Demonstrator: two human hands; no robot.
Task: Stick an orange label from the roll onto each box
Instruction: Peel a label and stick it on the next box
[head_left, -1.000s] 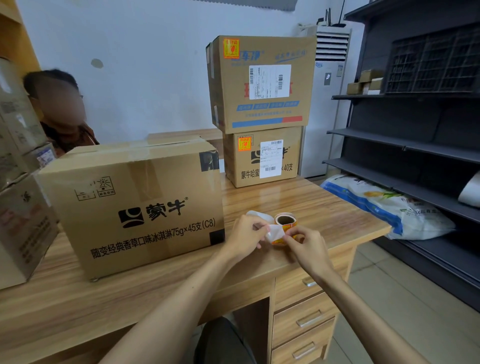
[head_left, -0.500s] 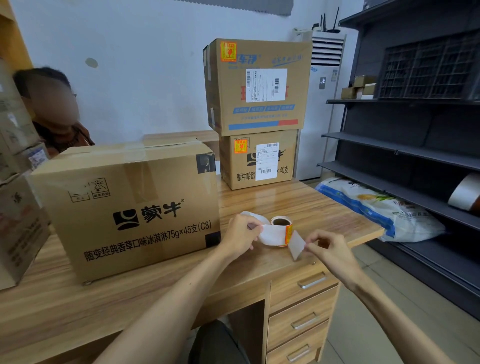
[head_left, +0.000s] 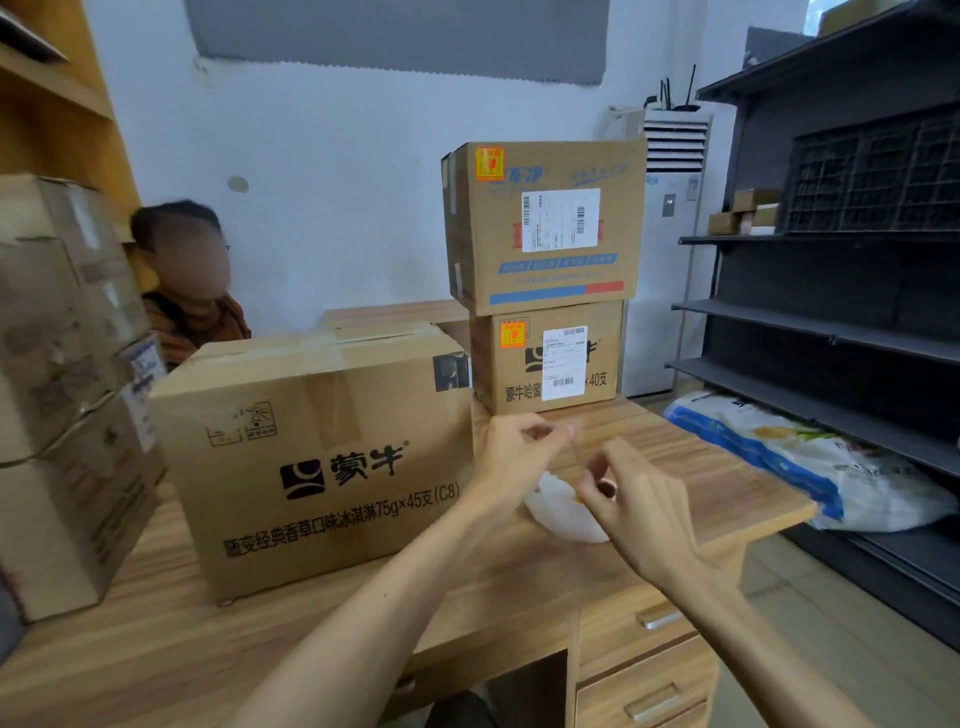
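Left hand (head_left: 519, 452) has quit the label roll (head_left: 566, 514) near the right edge of the desk (head_left: 727, 499) and joins right hand (head_left: 636, 501) pinching the peeled label (head_left: 575, 449), front box (head_left: 322, 467) pending.

One head-worn camera is looking forward and down, sitting close above the hands (head_left: 511, 457), the tabletop (head_left: 701, 467) stretching beyond them.

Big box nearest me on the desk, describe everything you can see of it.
The big box is brown cardboard, closed, its top seam sealed with clear tape running down the front. Black logo, Chinese print and handling symbols mark the front; no orange label shows there. It stands upright on the wooden desk, left of the left hand; whether they touch is unclear.
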